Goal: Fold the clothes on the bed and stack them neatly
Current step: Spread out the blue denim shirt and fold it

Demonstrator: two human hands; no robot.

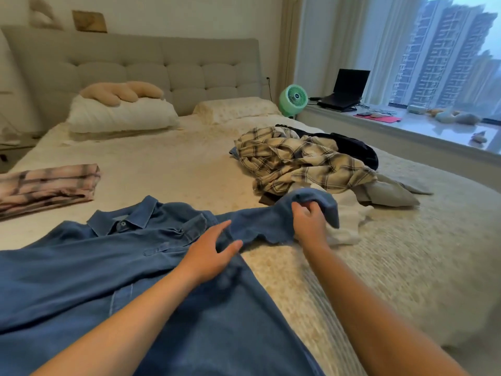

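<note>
The bed (168, 164), covered in a cream quilt, fills most of the view, with a grey padded headboard (141, 69) at its far end. A blue denim shirt (81, 280) lies spread front-up across the near left of the bed, collar toward the headboard, one sleeve stretched out to the right. Beyond that sleeve sits a loose heap of unfolded clothes (306, 164), a cream plaid shirt on top, dark, grey and white pieces under and beside it. A folded pink plaid garment (46, 185) rests flat on the left side, well apart from the heap. Two pillows (119, 115) lie against the headboard. A green fan (292, 100) stands just beside the far right corner. The left hand (214, 256) lies on the shirt where the sleeve joins the body, fingers straight and slightly spread. The right hand (309, 221) grips the sleeve's end, fingers curled round the lifted cuff.
</note>
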